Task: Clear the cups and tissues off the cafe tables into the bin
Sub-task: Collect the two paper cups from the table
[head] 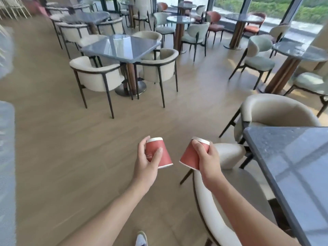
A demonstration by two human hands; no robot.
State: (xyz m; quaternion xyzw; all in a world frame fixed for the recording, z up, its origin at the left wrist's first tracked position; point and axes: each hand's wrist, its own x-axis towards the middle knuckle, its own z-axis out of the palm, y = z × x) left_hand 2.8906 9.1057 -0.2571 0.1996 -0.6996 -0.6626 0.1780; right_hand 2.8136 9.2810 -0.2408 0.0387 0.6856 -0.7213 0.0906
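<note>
A wooden floor (71, 139) is seen, with a dark table (292, 166) at the right. 2 red cups are held over the floor, near each other but apart: the left cup (165, 157) is gripped by the left hand (146, 163), the right cup (190, 157) by the right hand (208, 161).

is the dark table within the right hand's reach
Probably yes: the dark table lies near the right hand, only a low chair back between, though that hand grips a red cup.
</note>
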